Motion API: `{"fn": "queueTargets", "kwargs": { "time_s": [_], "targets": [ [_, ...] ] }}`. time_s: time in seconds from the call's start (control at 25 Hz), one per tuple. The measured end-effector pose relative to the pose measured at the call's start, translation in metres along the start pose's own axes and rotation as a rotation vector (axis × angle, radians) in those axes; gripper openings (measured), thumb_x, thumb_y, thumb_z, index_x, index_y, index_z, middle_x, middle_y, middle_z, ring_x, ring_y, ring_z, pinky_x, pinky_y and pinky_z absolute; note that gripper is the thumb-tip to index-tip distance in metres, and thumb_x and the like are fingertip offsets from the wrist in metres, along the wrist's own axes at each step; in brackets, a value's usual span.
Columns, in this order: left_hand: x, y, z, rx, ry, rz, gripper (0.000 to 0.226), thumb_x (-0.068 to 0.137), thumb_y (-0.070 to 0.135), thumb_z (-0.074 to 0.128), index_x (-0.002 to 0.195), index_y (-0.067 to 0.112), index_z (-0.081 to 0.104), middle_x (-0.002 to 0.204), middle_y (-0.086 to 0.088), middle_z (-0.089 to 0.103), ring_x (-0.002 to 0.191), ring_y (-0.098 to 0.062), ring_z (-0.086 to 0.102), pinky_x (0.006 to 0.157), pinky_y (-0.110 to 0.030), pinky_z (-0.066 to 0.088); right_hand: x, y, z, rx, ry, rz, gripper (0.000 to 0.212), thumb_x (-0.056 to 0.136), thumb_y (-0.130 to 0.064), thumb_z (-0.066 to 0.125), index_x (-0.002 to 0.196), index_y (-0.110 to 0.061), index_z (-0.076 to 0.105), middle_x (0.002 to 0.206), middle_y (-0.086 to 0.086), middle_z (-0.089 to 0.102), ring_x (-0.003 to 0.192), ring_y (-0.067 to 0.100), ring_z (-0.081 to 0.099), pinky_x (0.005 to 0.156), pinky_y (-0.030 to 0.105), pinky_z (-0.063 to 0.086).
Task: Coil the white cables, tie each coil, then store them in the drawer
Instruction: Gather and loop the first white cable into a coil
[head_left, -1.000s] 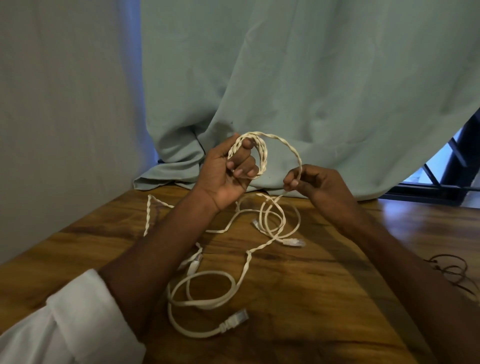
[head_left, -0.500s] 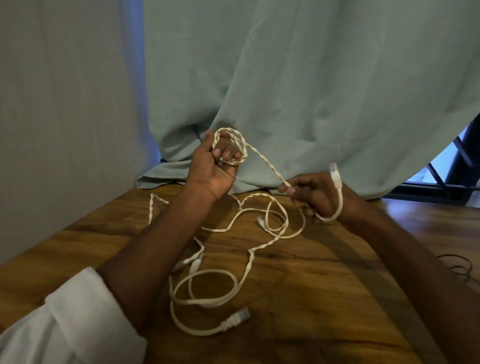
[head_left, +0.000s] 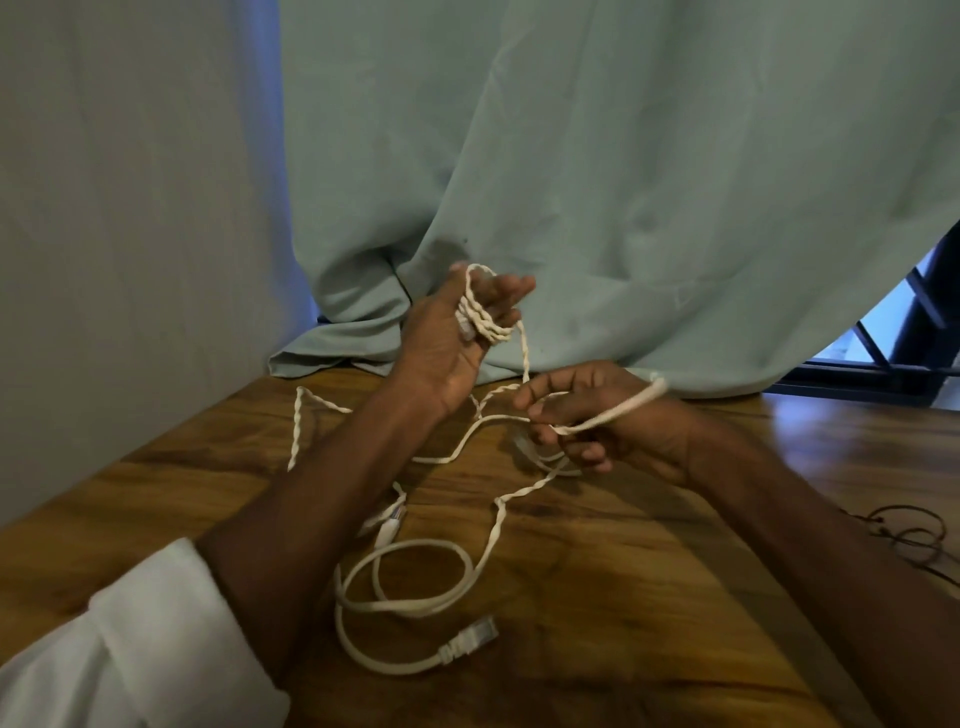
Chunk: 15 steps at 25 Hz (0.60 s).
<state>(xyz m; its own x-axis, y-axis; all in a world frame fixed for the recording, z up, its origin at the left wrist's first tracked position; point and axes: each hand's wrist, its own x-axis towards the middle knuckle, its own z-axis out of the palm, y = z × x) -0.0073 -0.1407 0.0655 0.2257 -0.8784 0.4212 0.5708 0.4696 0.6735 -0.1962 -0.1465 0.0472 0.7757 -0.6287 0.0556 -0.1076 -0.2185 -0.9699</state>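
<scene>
A twisted white cable (head_left: 485, 317) is wound in several turns around the fingers of the left hand (head_left: 452, 332), which is raised above the wooden table (head_left: 649, 597) with its fingers nearly straight and slightly spread in front of the pale green curtain (head_left: 623, 182). From those turns a strand is led down to the right hand (head_left: 597, 415), where it is pinched between thumb and curled fingers; a smooth white length is also looped over that hand, blurred near its far end. The rest of the twisted cable is left trailing loosely on the table between the forearms. A flat white cable (head_left: 410, 597) is seen lying nearer the body in a loose loop, its plug (head_left: 470, 639) resting on the wood. A thin dark wire (head_left: 914, 535) is seen at the table's right edge, well apart. A white sleeve (head_left: 130, 660) is seen on the left arm.
</scene>
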Motion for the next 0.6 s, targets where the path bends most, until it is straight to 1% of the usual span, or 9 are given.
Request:
{"fn": "queueTargets", "kwargs": {
  "time_s": [0.08, 0.12, 0.16, 0.24, 0.28, 0.36, 0.44, 0.52, 0.6],
  "targets": [
    [-0.009, -0.006, 0.01, 0.306, -0.046, 0.035, 0.044, 0.114, 0.03, 0.036, 0.105, -0.005, 0.062, 0.083, -0.014, 0.079, 0.085, -0.025, 0.078, 0.072, -0.028, 0.062, -0.005, -0.005, 0.0, 0.032, -0.102, 0.0, 0.018, 0.097, -0.004, 0.056, 0.105, -0.006, 0.072, 0.07, 0.01, 0.059, 0.039, 0.007, 0.038, 0.037, 0.017, 0.027],
    [-0.014, -0.009, 0.012, 0.464, -0.064, 0.062, 0.048, 0.113, 0.03, 0.037, 0.109, -0.011, 0.062, 0.082, -0.015, 0.079, 0.084, -0.025, 0.078, 0.073, -0.027, 0.061, -0.006, -0.008, 0.001, 0.064, -0.129, -0.015, 0.018, 0.095, -0.007, 0.057, 0.103, -0.006, 0.073, 0.07, 0.01, 0.058, 0.039, 0.007, 0.038, 0.036, 0.017, 0.027],
    [-0.018, -0.01, 0.014, 0.612, -0.09, 0.102, 0.049, 0.113, 0.029, 0.039, 0.108, -0.013, 0.062, 0.077, -0.012, 0.078, 0.079, -0.021, 0.077, 0.071, -0.025, 0.059, -0.007, -0.01, 0.001, 0.108, -0.146, -0.032, 0.019, 0.093, -0.011, 0.057, 0.1, -0.007, 0.075, 0.069, 0.01, 0.057, 0.038, 0.007, 0.038, 0.036, 0.016, 0.028],
    [-0.023, -0.012, 0.013, 0.852, -0.148, 0.185, 0.044, 0.112, 0.029, 0.044, 0.098, -0.006, 0.067, 0.068, -0.003, 0.07, 0.068, -0.012, 0.068, 0.069, -0.024, 0.052, -0.008, -0.013, -0.002, 0.216, -0.177, -0.067, 0.022, 0.09, -0.016, 0.056, 0.097, -0.01, 0.076, 0.07, 0.01, 0.06, 0.038, 0.007, 0.042, 0.036, 0.015, 0.033],
    [-0.025, -0.013, 0.012, 0.922, -0.194, 0.195, 0.042, 0.112, 0.029, 0.046, 0.092, 0.0, 0.068, 0.067, -0.003, 0.065, 0.068, -0.013, 0.062, 0.068, -0.026, 0.049, -0.009, -0.014, -0.005, 0.279, -0.19, -0.08, 0.025, 0.089, -0.018, 0.055, 0.098, -0.01, 0.077, 0.073, 0.011, 0.062, 0.039, 0.008, 0.045, 0.036, 0.016, 0.036],
    [-0.028, -0.015, 0.012, 0.958, -0.291, 0.157, 0.039, 0.112, 0.029, 0.046, 0.085, 0.008, 0.064, 0.066, -0.002, 0.061, 0.066, -0.014, 0.058, 0.066, -0.028, 0.047, -0.012, -0.014, -0.01, 0.401, -0.186, -0.098, 0.029, 0.09, -0.016, 0.051, 0.101, -0.009, 0.077, 0.079, 0.011, 0.067, 0.04, 0.01, 0.051, 0.036, 0.018, 0.04],
    [-0.028, -0.017, 0.013, 0.987, -0.322, 0.133, 0.042, 0.111, 0.032, 0.045, 0.088, 0.004, 0.066, 0.063, -0.003, 0.062, 0.06, -0.016, 0.06, 0.062, -0.028, 0.051, -0.013, -0.015, -0.015, 0.462, -0.102, -0.154, 0.029, 0.091, -0.012, 0.049, 0.106, -0.01, 0.074, 0.083, 0.008, 0.068, 0.042, 0.009, 0.052, 0.037, 0.017, 0.037],
    [-0.028, -0.017, 0.013, 0.932, -0.305, 0.075, 0.051, 0.111, 0.041, 0.042, 0.083, 0.004, 0.065, 0.053, -0.007, 0.054, 0.049, -0.02, 0.053, 0.053, -0.028, 0.049, -0.013, -0.018, -0.021, 0.514, 0.021, -0.2, 0.027, 0.091, -0.018, 0.052, 0.109, -0.015, 0.072, 0.083, 0.0, 0.066, 0.043, 0.005, 0.047, 0.037, 0.016, 0.034],
    [-0.027, -0.014, 0.013, 0.822, -0.313, -0.036, 0.061, 0.105, 0.055, 0.042, 0.079, 0.004, 0.062, 0.046, -0.004, 0.043, 0.042, -0.021, 0.043, 0.049, -0.027, 0.043, -0.01, -0.02, -0.026, 0.606, 0.101, -0.19, 0.023, 0.099, -0.028, 0.052, 0.109, -0.018, 0.069, 0.079, -0.006, 0.062, 0.042, 0.002, 0.043, 0.035, 0.015, 0.034]
  ]
}}
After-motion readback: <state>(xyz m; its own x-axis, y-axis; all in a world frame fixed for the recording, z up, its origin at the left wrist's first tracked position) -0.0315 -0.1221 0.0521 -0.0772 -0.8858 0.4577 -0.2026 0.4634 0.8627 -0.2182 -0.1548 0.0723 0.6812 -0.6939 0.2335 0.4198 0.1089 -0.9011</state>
